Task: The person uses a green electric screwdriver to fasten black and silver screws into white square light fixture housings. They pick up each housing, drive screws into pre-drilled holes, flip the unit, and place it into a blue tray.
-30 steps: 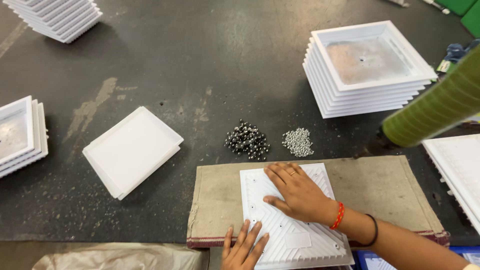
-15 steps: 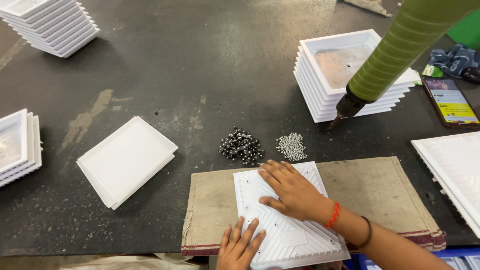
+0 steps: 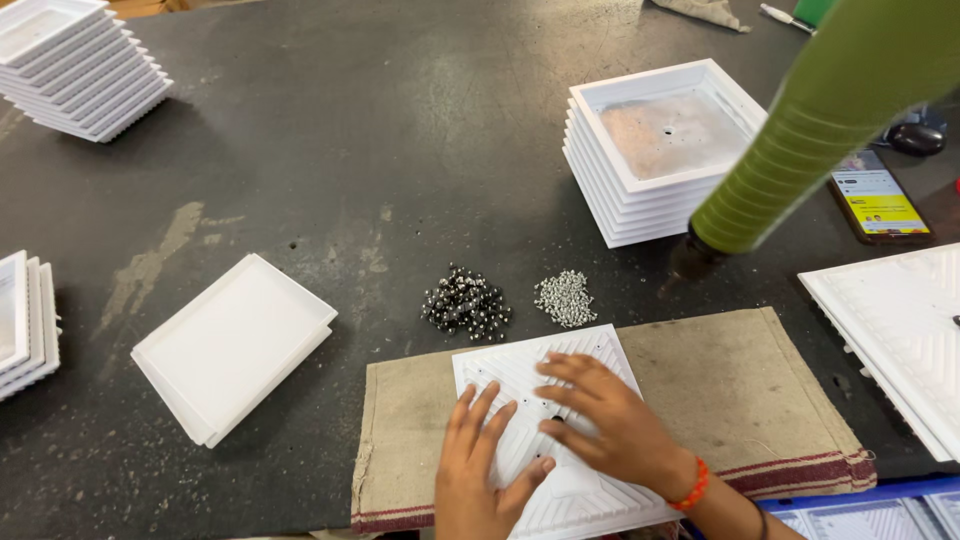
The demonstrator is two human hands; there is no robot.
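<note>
While both hands are laid flat on the white ribbed panel [image 3: 560,440], nothing is gripped: the left hand [image 3: 480,465] is pressed palm-down on the panel's near-left part with fingers spread and released, and the right hand [image 3: 600,420] is spread over the middle, fingers extended, not clenched. The panel is lying on a brown cloth mat [image 3: 740,400] at the near edge of the dark worktable [image 3: 400,130]. Just beyond the mat, a pile of dark beads [image 3: 466,303] and a pile of silver beads [image 3: 565,298] are heaped loose, close together but apart.

Risks judged from this: the panel could be slid on the cloth if pressure is uneven, since it is held only by flat palms. The loose piles could be scattered or mixed if the panel's far edge is pushed forward into them. A green-sleeved arm [image 3: 810,130] of another person is reaching over the table beside a stack of white trays [image 3: 655,150]; the stack or the phone [image 3: 880,200] could be knocked by it. Whether small parts are seated in the panel's holes cannot be told.
</note>
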